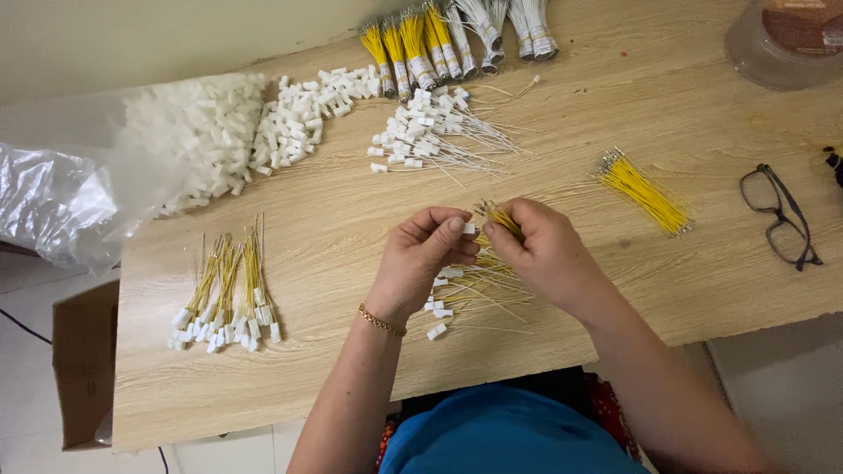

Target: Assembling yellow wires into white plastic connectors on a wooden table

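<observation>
Over table (702,290) | left hand (421,254) pinches white connector (469,228) | right hand (540,250) grips yellow wires (502,218) (probably several) | plastic bag (61,197): connectors

Hands: we count two, left hand (421,254) and right hand (540,250).
Eyeglasses (780,215): one pair, right.
Cardboard box (83,360): one, near left.
Plastic jar (786,39): one, far right.

Two bare forearms enter from the bottom of the frame, no sleeves visible. Left hand (420,256): thin gold beaded chain bracelet (381,321) at the wrist. Right hand (543,250): no jewellery visible. Bright blue fabric garment (509,434) at bottom centre, red patterned cloth at its edges.
</observation>
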